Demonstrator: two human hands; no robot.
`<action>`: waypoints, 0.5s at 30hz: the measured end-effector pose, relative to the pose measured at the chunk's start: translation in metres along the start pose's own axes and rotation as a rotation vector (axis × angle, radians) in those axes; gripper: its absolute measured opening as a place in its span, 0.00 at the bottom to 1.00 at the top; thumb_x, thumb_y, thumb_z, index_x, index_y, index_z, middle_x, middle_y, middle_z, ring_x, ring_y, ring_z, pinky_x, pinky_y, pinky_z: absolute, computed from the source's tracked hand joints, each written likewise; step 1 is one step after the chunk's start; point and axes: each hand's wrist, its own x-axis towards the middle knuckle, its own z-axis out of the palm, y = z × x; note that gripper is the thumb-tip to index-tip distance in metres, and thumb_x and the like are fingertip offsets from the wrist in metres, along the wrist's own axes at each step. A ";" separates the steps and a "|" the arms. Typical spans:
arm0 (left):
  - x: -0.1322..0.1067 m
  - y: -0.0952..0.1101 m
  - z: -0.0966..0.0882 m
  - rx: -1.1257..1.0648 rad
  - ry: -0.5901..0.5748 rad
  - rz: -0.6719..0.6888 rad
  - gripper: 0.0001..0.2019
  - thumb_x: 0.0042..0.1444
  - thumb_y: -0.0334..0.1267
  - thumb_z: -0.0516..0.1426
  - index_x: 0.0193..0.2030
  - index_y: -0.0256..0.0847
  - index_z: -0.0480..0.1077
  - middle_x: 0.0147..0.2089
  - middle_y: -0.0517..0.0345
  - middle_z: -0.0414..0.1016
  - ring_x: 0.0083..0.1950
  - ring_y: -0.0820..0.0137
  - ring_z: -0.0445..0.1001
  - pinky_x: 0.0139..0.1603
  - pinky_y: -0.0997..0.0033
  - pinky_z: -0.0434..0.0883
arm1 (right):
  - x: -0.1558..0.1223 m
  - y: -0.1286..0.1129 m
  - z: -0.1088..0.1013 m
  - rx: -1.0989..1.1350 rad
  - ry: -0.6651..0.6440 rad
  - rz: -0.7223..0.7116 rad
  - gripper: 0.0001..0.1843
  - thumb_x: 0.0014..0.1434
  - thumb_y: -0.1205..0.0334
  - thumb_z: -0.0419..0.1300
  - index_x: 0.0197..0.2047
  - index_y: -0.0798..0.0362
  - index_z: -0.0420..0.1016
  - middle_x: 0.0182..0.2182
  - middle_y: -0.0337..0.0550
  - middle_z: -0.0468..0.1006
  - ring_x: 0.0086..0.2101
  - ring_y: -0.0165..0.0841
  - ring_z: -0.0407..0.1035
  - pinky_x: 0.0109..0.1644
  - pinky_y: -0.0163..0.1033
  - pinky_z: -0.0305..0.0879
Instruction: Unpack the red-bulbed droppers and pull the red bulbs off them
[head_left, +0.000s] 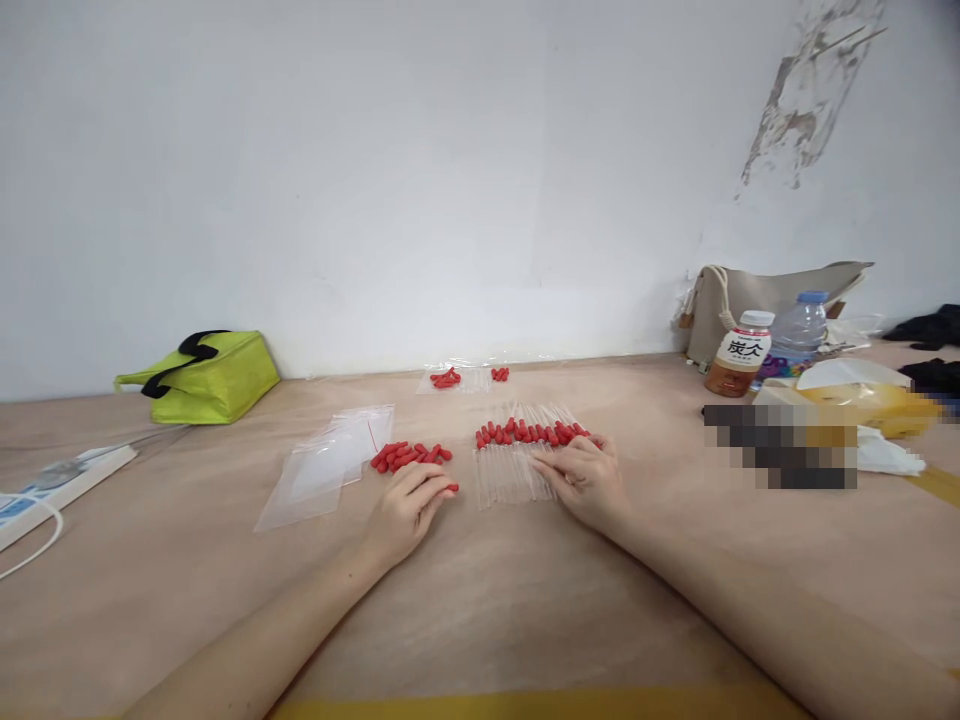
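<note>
My left hand (409,508) is closed in a pinch around a small red rubber bulb (453,487), whose end sticks out past the fingertips. Just beyond it lies a loose pile of similar red rubber bulbs (405,457). My right hand (589,478) has its fingers pressed together at the near row of clear glass tubes (504,478), seemingly pinching one tube; its fingertips partly cover the row. Behind these tubes lies a row of glass droppers fitted with red bulbs (525,431), their tubes pointing away from me.
Flat clear plastic bags (322,465) lie left of the bulb pile. A bag of tubes and red bulbs (472,379) rests near the wall. At left are a green bag (214,380) and a power strip (71,490); at right, a drink bottle (741,355) and tissue pack (862,395).
</note>
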 end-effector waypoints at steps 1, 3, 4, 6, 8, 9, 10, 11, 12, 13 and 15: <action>0.001 0.000 0.000 -0.028 0.019 -0.037 0.09 0.59 0.34 0.48 0.39 0.41 0.69 0.38 0.53 0.70 0.41 0.69 0.68 0.42 0.68 0.66 | 0.002 0.002 0.001 -0.010 0.022 0.065 0.11 0.58 0.58 0.52 0.37 0.46 0.76 0.22 0.37 0.75 0.27 0.27 0.63 0.45 0.39 0.48; 0.005 -0.001 -0.001 -0.040 0.054 -0.138 0.10 0.59 0.34 0.47 0.43 0.40 0.68 0.40 0.52 0.67 0.43 0.69 0.67 0.44 0.68 0.67 | 0.005 0.003 0.005 -0.028 0.022 0.137 0.11 0.58 0.58 0.52 0.36 0.47 0.76 0.24 0.37 0.76 0.28 0.28 0.65 0.44 0.38 0.49; 0.008 -0.003 -0.003 -0.027 0.070 -0.194 0.11 0.59 0.34 0.47 0.44 0.40 0.68 0.41 0.52 0.66 0.44 0.69 0.67 0.44 0.68 0.67 | 0.007 0.004 0.007 -0.037 0.008 0.149 0.11 0.58 0.59 0.51 0.37 0.48 0.75 0.25 0.38 0.76 0.29 0.29 0.66 0.44 0.38 0.49; 0.015 -0.011 -0.010 0.012 0.098 -0.314 0.13 0.59 0.36 0.46 0.46 0.39 0.68 0.42 0.51 0.64 0.43 0.68 0.67 0.44 0.67 0.67 | 0.009 0.004 0.009 -0.056 -0.010 0.154 0.11 0.57 0.60 0.51 0.37 0.49 0.75 0.27 0.39 0.77 0.31 0.30 0.67 0.44 0.38 0.49; 0.023 -0.027 -0.021 0.038 0.100 -0.423 0.14 0.58 0.38 0.45 0.45 0.38 0.68 0.40 0.51 0.64 0.40 0.68 0.68 0.43 0.67 0.67 | 0.010 0.005 0.012 -0.078 -0.003 0.149 0.11 0.57 0.60 0.51 0.35 0.50 0.74 0.26 0.39 0.77 0.31 0.30 0.67 0.44 0.39 0.49; 0.028 -0.036 -0.027 0.039 0.066 -0.483 0.15 0.58 0.39 0.45 0.45 0.38 0.68 0.39 0.52 0.65 0.39 0.68 0.68 0.41 0.67 0.67 | 0.011 0.006 0.013 -0.091 0.003 0.144 0.11 0.57 0.60 0.51 0.33 0.50 0.74 0.25 0.39 0.76 0.30 0.30 0.67 0.44 0.39 0.49; 0.032 -0.047 -0.033 0.020 0.004 -0.543 0.16 0.57 0.40 0.46 0.46 0.39 0.68 0.38 0.54 0.67 0.37 0.68 0.69 0.38 0.68 0.68 | 0.011 0.006 0.015 -0.103 0.010 0.135 0.11 0.57 0.60 0.51 0.32 0.50 0.74 0.24 0.39 0.76 0.29 0.29 0.67 0.44 0.39 0.49; 0.037 -0.057 -0.039 -0.008 -0.057 -0.607 0.17 0.55 0.41 0.47 0.48 0.39 0.66 0.36 0.55 0.68 0.34 0.69 0.69 0.35 0.70 0.68 | 0.011 0.007 0.016 -0.115 0.019 0.117 0.11 0.57 0.61 0.51 0.30 0.50 0.75 0.23 0.38 0.76 0.28 0.29 0.67 0.44 0.39 0.48; 0.041 -0.067 -0.044 -0.028 -0.117 -0.664 0.18 0.53 0.43 0.48 0.49 0.39 0.64 0.35 0.57 0.69 0.33 0.70 0.69 0.34 0.70 0.67 | 0.011 0.007 0.017 -0.126 0.029 0.094 0.11 0.57 0.61 0.52 0.30 0.50 0.75 0.23 0.38 0.76 0.27 0.28 0.66 0.44 0.39 0.48; 0.045 -0.076 -0.047 -0.033 -0.163 -0.702 0.19 0.51 0.44 0.50 0.48 0.39 0.64 0.35 0.57 0.70 0.32 0.70 0.69 0.33 0.71 0.67 | 0.011 0.007 0.018 -0.135 0.041 0.070 0.11 0.56 0.62 0.52 0.30 0.50 0.75 0.23 0.38 0.76 0.28 0.28 0.66 0.44 0.39 0.48; 0.051 -0.090 -0.050 -0.026 -0.207 -0.734 0.20 0.49 0.47 0.51 0.45 0.39 0.66 0.35 0.56 0.71 0.32 0.69 0.69 0.32 0.71 0.66 | 0.011 0.006 0.019 -0.148 0.050 0.023 0.10 0.56 0.63 0.53 0.32 0.49 0.76 0.25 0.38 0.77 0.29 0.28 0.66 0.44 0.39 0.47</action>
